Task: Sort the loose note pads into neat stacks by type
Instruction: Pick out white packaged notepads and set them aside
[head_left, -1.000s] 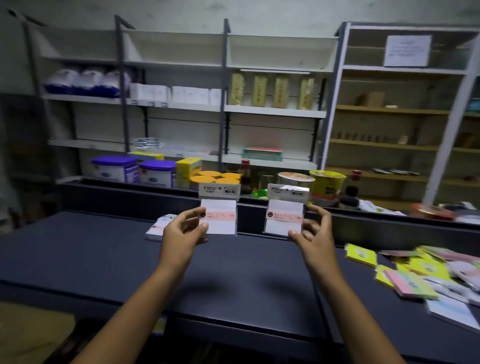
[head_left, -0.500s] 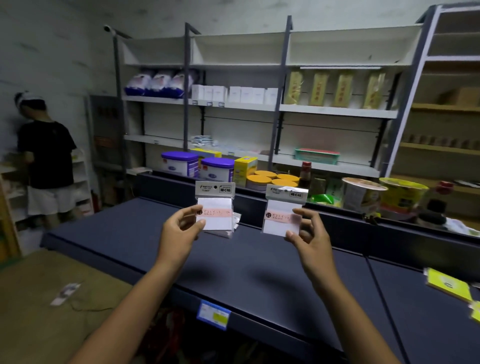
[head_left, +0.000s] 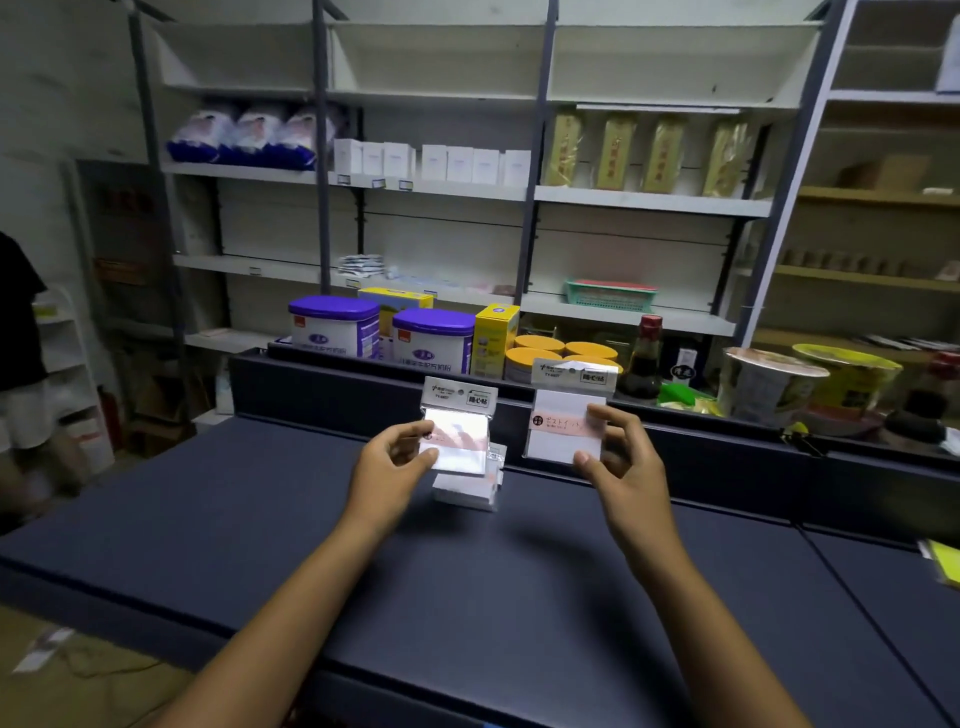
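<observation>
My left hand (head_left: 390, 464) pinches a packaged white note pad with a pink band (head_left: 460, 434), held tilted just above a small stack of the same white pads (head_left: 467, 493) lying on the dark blue counter (head_left: 311, 545). My right hand (head_left: 621, 462) holds a second identical packaged white note pad (head_left: 566, 421) upright by its right edge, above the counter and to the right of the stack. A yellow pad (head_left: 948, 564) shows at the far right edge.
A raised dark ledge (head_left: 727, 441) runs along the counter's back, with purple-lidded tubs (head_left: 332, 325), yellow jars, a sauce bottle (head_left: 641, 358) and noodle cups (head_left: 766, 384) behind it. Shelving stands further back. A person (head_left: 21, 353) stands at the far left.
The view has swung left and closer. My left hand has lowered and tilted its pad over the white stack. My right hand keeps its pad upright.
</observation>
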